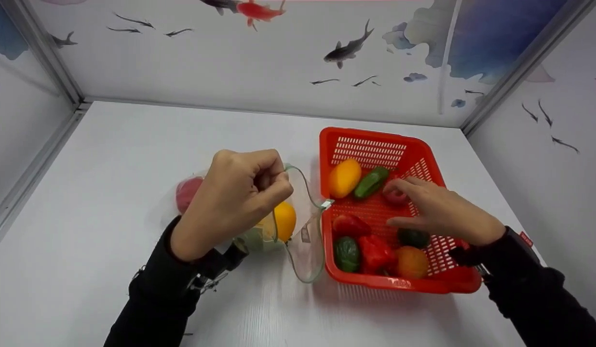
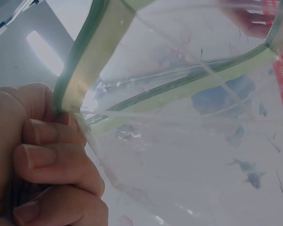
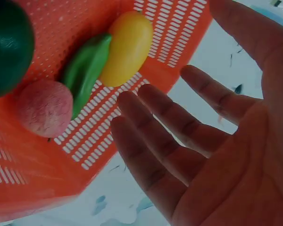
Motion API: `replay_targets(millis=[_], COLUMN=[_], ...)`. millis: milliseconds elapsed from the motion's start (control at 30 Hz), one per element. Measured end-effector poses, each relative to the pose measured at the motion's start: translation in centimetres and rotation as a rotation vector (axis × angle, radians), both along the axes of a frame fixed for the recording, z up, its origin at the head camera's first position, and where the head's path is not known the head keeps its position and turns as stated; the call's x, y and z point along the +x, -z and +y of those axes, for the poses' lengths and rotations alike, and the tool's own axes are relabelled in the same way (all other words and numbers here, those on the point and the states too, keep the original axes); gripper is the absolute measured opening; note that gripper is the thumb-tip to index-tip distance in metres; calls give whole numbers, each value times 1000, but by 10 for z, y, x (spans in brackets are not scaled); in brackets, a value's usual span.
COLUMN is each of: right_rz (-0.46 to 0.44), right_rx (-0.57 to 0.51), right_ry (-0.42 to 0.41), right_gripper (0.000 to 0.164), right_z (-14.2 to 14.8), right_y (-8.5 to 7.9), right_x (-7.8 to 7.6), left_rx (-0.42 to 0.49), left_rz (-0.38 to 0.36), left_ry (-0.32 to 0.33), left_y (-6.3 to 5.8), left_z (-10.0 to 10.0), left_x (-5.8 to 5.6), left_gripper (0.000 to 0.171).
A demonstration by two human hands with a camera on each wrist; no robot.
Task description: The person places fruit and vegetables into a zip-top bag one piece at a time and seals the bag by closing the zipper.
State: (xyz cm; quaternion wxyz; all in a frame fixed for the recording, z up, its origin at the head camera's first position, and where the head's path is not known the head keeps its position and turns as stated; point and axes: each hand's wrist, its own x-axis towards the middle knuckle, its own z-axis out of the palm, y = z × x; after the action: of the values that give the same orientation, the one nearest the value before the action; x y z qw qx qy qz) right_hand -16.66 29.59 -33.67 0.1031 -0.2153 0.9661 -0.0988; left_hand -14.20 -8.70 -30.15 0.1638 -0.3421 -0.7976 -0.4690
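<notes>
My left hand [image 1: 230,197] pinches the green-trimmed rim of a see-through bag [image 2: 193,160], holding its mouth spread open beside the basket. Through the bag show a yellow-orange fruit [image 1: 285,220] and a reddish-pink round one [image 1: 186,193], partly hidden by the hand. Over the red plastic basket [image 1: 375,283], my right hand [image 1: 442,212] is spread with nothing in its grasp. Its fingertips overlap a pink, peach-like fruit [image 3: 45,108] in the head view. Near that fruit lie a long green vegetable [image 3: 87,70], a yellow mango [image 3: 127,49] and a dark green rounded piece [image 3: 7,49].
Along the basket's near side sit a red fruit [image 1: 351,225], a green pepper [image 1: 346,254], a red pepper [image 1: 376,254] and an orange [image 1: 412,262]. The white table [image 1: 110,289] is bounded by printed panels [image 1: 230,67] at the back and sides.
</notes>
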Motion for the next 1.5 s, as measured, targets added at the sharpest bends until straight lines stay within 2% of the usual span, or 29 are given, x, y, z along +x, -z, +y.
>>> replay_targets(millis=[200, 400, 567, 800, 1000, 1133, 1233, 1400, 1500], right_rz=[-129, -239, -225, -202, -189, -125, -44, 77, 159], right_rx=[66, 103, 129, 163, 141, 56, -4, -105, -176], right_ry=[8, 38, 56, 18, 8, 10, -7, -79, -120], right_gripper=[47, 44, 43, 49, 48, 40, 40, 53, 57], right_z=[15, 17, 18, 16, 18, 18, 12, -17, -43], right_y=[12, 21, 27, 35, 35, 24, 6, -30, -42], right_x=[-2, -4, -5, -10, -13, -6, 5, 32, 52], left_rx=[-3, 1, 1, -7, -13, -14, -13, -11, -11], left_rz=[-8, -3, -8, -15, -16, -10, -5, 2, -2], left_ry=[-10, -4, -2, -5, -6, -11, -11, -5, -2], left_y=[0, 1, 1, -1, 0, 1, 2, 3, 3], left_z=[0, 0, 0, 0, -1, 0, 0, 0, 0], left_x=[0, -1, -1, -1, -2, -2, -2, -2, -2], left_gripper=[23, 23, 24, 23, 23, 23, 23, 23, 23])
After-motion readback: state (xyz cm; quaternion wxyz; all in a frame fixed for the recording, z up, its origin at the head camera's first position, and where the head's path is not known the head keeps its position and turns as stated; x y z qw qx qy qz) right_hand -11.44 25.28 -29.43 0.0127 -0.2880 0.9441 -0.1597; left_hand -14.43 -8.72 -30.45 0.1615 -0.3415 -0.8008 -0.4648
